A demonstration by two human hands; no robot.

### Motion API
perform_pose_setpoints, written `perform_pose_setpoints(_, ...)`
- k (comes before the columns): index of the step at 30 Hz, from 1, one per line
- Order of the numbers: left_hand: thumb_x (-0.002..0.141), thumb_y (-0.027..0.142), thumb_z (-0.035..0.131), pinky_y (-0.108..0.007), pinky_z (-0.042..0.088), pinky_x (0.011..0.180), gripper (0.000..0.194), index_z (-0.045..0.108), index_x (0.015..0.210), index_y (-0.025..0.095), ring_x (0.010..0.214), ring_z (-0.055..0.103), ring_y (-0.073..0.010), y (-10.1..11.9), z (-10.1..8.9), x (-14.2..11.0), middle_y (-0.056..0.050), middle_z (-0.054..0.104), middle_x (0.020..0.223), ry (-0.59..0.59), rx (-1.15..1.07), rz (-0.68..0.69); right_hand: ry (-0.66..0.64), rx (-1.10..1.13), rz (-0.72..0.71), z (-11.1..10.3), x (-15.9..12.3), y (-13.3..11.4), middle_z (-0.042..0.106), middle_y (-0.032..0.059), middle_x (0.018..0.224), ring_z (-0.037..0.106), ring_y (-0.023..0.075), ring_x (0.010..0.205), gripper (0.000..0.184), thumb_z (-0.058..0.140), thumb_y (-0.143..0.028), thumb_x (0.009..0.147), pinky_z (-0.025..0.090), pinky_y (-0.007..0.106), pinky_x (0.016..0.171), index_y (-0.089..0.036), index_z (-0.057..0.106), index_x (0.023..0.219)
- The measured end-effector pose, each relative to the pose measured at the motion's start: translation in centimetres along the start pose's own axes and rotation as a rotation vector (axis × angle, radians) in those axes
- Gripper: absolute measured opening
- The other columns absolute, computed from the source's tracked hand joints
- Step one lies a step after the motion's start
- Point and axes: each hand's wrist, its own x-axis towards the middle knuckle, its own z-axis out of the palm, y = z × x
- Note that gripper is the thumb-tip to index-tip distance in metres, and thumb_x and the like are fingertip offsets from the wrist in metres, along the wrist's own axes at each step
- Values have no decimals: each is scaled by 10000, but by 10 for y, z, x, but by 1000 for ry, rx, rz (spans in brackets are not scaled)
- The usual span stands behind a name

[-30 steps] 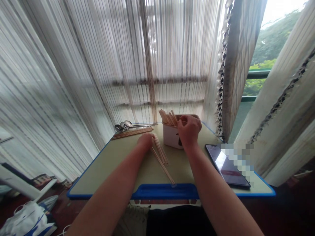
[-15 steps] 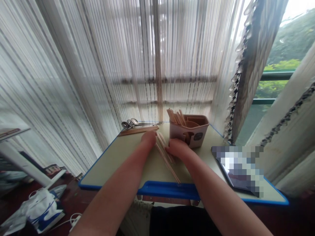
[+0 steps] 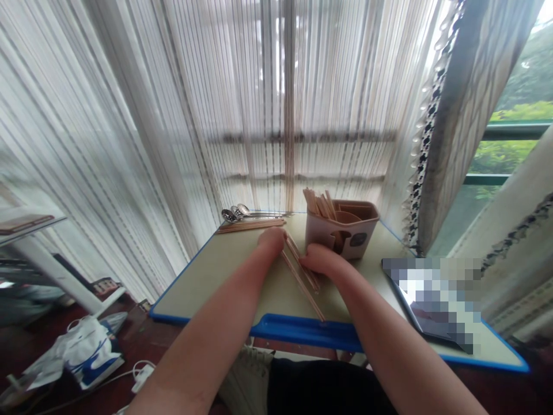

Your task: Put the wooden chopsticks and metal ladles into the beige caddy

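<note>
My left hand [image 3: 272, 239] is closed around the upper end of a pair of wooden chopsticks [image 3: 303, 285], which slant down toward the table's near edge. Close beside it, my right hand [image 3: 318, 258] has its fingers closed on a small bundle of chopsticks [image 3: 311, 280] lying just right of that pair. Behind my right hand stands a utensil holder [image 3: 319, 231], pale outside and brown inside, with several chopsticks [image 3: 318, 203] upright in its left section. My fingertips are partly hidden.
Several slotted and plain metal spoons [image 3: 242, 211] lie at the back left, beside a row of chopsticks [image 3: 250, 225]. A dark tablet [image 3: 415, 311], partly pixelated, rests at the right. The table has a blue rim and tray ledge [image 3: 302, 329]. Curtains [image 3: 259, 115] hang behind.
My right hand has come down from the holder's rim to the chopsticks on the table. My left hand stays on its chopsticks. The view has swung left.
</note>
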Motion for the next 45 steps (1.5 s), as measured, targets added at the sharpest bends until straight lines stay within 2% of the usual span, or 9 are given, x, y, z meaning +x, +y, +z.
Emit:
perform_pose_setpoints(6,794,189,477,-338,460,872,288,685,983,252,994,600,-215,0,-1,-1,-98,641,1073,2,13,-19,-47,-22,-55,4,3,0,699,159,817,649,217,720,270,508,-270,754,423,254,575,-112,711,838)
perform_pose_setpoints(9,789,184,477,-339,462,867,295,681,991,254,998,597,-218,1,-2,-2,-97,638,1073,-3,12,-27,49,-24,-89,1,1,-1,694,146,809,636,218,701,286,483,-324,779,406,269,574,-132,695,796)
perform_pose_setpoints(12,781,175,485,-337,463,864,295,680,987,255,994,597,-216,2,-3,-2,-93,641,1065,-1,18,-29,308,87,-197,-13,-4,-2,684,83,772,613,178,689,272,456,-359,820,391,252,596,-173,654,803)
perform_pose_setpoints(16,781,159,481,-337,458,870,305,677,993,259,1001,596,-212,1,-1,-1,-92,632,1092,-11,31,-22,855,313,-280,-36,-15,4,639,24,722,567,136,641,248,419,-371,872,389,240,610,-190,586,893)
perform_pose_setpoints(19,778,156,479,-345,464,859,310,676,992,260,1003,595,-221,1,1,0,-93,628,1099,-11,37,-15,1264,403,-238,-46,-18,15,607,23,743,535,132,632,238,407,-373,887,393,251,608,-186,554,899)
perform_pose_setpoints(22,774,148,481,-343,469,847,311,675,991,257,989,600,-222,0,3,1,-90,640,1070,-2,44,-5,1483,405,-115,-49,-16,27,577,37,777,521,150,697,246,376,-362,906,399,281,661,-180,542,918)
perform_pose_setpoints(26,785,152,477,-354,461,866,307,668,1005,252,992,601,-222,-2,5,3,-96,641,1065,1,50,3,1490,291,43,-52,-10,36,572,69,807,509,186,796,291,345,-342,915,378,330,769,-161,570,885)
perform_pose_setpoints(36,789,137,484,-367,448,890,316,660,1040,215,1007,594,-223,-2,3,2,-125,634,1087,-12,34,11,1089,241,263,-51,-9,34,601,118,962,446,265,948,270,484,-357,780,335,391,815,-163,652,865)
perform_pose_setpoints(45,767,118,484,-365,454,870,330,666,1020,228,988,604,-231,-3,4,3,-123,637,1070,-4,34,12,1287,202,157,-50,-14,28,564,114,1030,450,259,999,285,476,-286,757,322,401,873,-158,570,994)
